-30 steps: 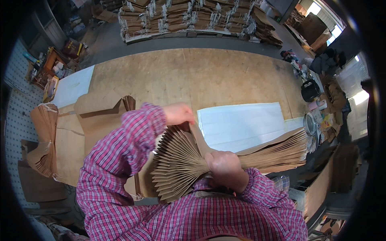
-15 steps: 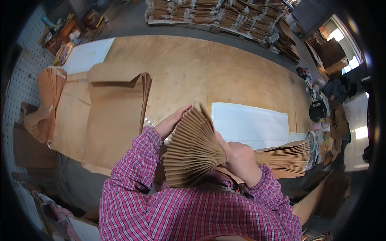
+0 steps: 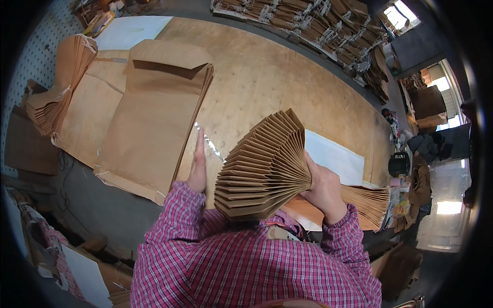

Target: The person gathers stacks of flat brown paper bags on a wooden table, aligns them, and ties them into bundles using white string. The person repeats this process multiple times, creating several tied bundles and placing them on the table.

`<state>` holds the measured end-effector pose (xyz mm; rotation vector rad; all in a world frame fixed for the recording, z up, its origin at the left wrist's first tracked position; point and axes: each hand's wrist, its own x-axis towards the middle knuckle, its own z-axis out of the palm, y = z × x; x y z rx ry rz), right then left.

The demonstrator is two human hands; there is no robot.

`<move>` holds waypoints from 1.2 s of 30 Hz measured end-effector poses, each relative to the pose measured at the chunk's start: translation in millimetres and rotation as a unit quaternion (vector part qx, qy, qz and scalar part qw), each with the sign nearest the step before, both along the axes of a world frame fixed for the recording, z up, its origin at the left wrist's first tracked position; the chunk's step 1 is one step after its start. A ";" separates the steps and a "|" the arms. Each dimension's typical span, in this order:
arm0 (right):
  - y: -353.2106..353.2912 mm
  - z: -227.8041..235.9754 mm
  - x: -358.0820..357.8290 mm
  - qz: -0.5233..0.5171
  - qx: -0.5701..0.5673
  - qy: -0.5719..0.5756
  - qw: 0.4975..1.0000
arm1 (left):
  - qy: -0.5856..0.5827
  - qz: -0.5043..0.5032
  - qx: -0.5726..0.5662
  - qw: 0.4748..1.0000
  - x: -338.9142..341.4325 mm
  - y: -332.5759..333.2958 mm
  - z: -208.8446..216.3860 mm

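Note:
A thick bundle of brown paper bags [image 3: 257, 172] spreads like a fan in front of me, its folded edges opening toward the left. My right hand [image 3: 326, 190] grips the bundle at its narrow right end, thumb lying along the top. To the left of the fan is my left hand [image 3: 198, 159], fingers stretched upward and holding nothing. A gap separates it from the bundle. Close beside it lies a flat stack of large brown paper bags [image 3: 149, 113] with its upper end folded over. Another fanned bundle [image 3: 367, 200] lies right of my right hand.
The wooden table [image 3: 267, 72] carries a white sheet [image 3: 334, 154] behind my right hand and another white sheet [image 3: 133, 32] at the far left. A tied bag bundle [image 3: 64, 77] lies at the left edge. Tied stacks [image 3: 318, 28] stand beyond the table, and a black bag [image 3: 399, 164] sits at the right.
My left hand has come off the bundle and moved left, fingers straight. The fan has spread wider in my right hand. The whole view has turned and shifted.

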<state>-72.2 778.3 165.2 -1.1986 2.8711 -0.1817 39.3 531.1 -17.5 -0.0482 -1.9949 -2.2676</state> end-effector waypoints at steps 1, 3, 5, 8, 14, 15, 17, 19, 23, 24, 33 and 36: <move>-0.2 0.1 0.3 -0.002 0.003 0.001 1.000 | 0.020 0.011 -0.005 1.000 4.9 5.3 -1.0; -0.4 0.6 1.0 -0.002 -0.004 0.006 1.000 | 0.082 0.022 -0.018 0.996 11.4 13.1 -1.3; -1.0 1.2 1.6 -0.006 -0.003 0.003 1.000 | 0.029 0.021 0.000 0.999 11.9 15.2 -1.1; -1.7 1.9 3.0 -0.007 0.005 -0.003 1.000 | -0.002 0.000 -0.038 0.999 1.9 7.3 -1.0; -2.8 4.3 4.8 -0.005 0.002 -0.010 1.000 | -0.002 -0.053 -0.052 0.997 -35.8 -10.3 21.1; -2.5 4.4 4.9 -0.005 0.002 -0.006 1.000 | 0.005 -0.095 -0.066 0.993 -45.9 -15.1 27.0; -1.9 4.2 4.8 -0.007 0.000 0.001 1.000 | 0.000 -0.030 0.007 1.000 -67.3 -25.6 37.7; -1.2 3.6 4.6 -0.001 -0.006 0.006 1.000 | -0.020 0.043 0.090 0.995 -86.5 -34.9 45.2; -0.4 2.0 3.6 0.003 -0.005 0.012 1.000 | -0.009 -0.203 -0.012 0.979 -112.8 -29.8 48.8; -0.4 1.5 3.7 0.004 -0.005 0.017 1.000 | -0.016 -0.130 0.012 0.991 -117.0 -26.8 48.3; 0.4 2.1 2.5 -0.007 0.012 0.011 1.000 | -0.025 0.087 -0.061 0.994 -88.7 -36.9 78.2; 0.5 1.2 1.7 -0.008 0.000 0.008 1.000 | 0.028 0.208 -0.152 0.966 -22.8 -47.4 107.7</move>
